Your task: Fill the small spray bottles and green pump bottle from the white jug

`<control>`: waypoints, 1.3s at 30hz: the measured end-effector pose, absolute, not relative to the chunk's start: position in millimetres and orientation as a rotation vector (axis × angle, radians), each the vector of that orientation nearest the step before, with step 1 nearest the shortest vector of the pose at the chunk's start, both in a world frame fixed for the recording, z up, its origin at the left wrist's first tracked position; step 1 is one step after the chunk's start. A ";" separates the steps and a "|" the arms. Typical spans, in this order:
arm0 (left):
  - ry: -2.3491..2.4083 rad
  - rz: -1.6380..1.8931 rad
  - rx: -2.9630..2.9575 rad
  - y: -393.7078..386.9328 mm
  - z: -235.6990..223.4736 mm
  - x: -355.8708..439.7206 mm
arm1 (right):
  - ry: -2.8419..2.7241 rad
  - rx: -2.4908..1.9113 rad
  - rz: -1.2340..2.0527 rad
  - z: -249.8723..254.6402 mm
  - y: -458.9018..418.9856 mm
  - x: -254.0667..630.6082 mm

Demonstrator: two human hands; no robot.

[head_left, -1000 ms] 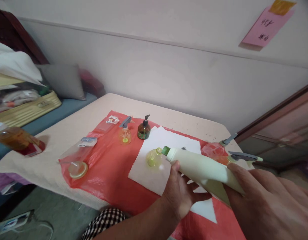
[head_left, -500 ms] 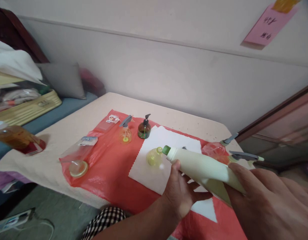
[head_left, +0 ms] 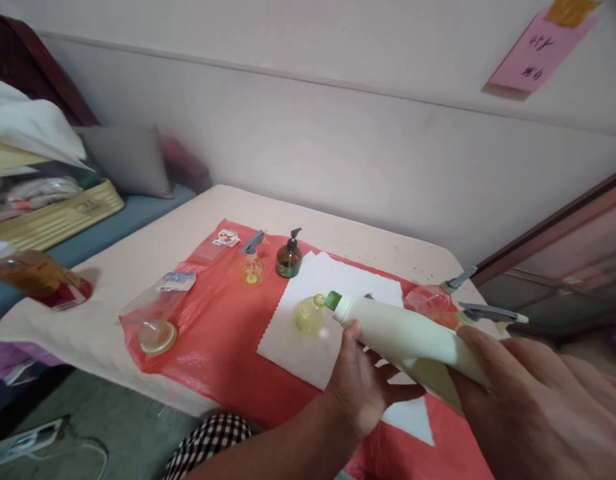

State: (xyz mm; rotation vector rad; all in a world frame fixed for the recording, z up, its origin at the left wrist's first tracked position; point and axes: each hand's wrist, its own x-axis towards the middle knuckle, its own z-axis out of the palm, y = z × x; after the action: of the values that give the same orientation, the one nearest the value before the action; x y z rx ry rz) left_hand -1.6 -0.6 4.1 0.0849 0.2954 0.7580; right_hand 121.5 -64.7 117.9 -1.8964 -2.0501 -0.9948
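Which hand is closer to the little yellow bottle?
Left. The left hand is in front and to the right of the yellow bottle; the right hand is farther right, gripping the pale bottle.

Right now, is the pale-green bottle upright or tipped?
Tipped: the left hand and right hand hold the pale-green bottle slanted, its green spout toward the translucent yellow bottle.

The bottle (head_left: pixel 403 333) I hold looks like smooth plastic with a near-matt sheen, its green cap (head_left: pixel 333 300) plastic too. The red sheet (head_left: pixel 228 327) is thin, glossy, crinkled plastic, the white sheet (head_left: pixel 348 273) matt, cloth or paper I cannot tell. The bench cover (head_left: pixel 198 213) looks like matt, slightly rough cloth, and the wall note (head_left: pixel 538 57) is matt paper.
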 end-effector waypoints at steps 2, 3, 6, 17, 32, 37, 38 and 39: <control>0.300 0.758 0.085 -0.9 4.7 -1.7 | -2.073 -1.913 -1.115 116.0 -65.1 122.1; 0.302 0.758 0.085 -1.0 4.8 -1.7 | -2.078 -1.919 -1.176 114.9 -64.9 121.5; 0.305 0.755 0.087 -0.8 4.5 -1.5 | -2.023 -1.918 -1.211 112.6 -62.6 117.6; 0.291 0.760 0.098 -0.8 2.8 -1.6 | -1.969 -1.931 -1.207 110.7 -63.4 113.8; 0.299 0.754 0.071 0.4 3.0 -2.1 | -1.973 -1.957 -1.195 116.3 -63.9 108.6; 0.304 0.753 0.079 -0.7 2.7 -1.6 | -2.045 -1.933 -1.167 118.4 -62.1 108.9; 0.304 0.754 0.081 -1.0 2.4 -1.5 | -2.029 -1.918 -1.132 118.6 -61.7 108.5; 0.304 0.754 0.081 -1.2 2.2 -1.4 | -1.996 -1.912 -1.093 118.8 -61.3 108.1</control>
State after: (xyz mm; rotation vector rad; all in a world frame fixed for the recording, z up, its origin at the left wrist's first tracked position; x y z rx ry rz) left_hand -1.4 -1.2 2.2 0.0812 0.3042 0.7537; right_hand 108.1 -61.3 118.8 -1.9124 -1.9959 -1.0925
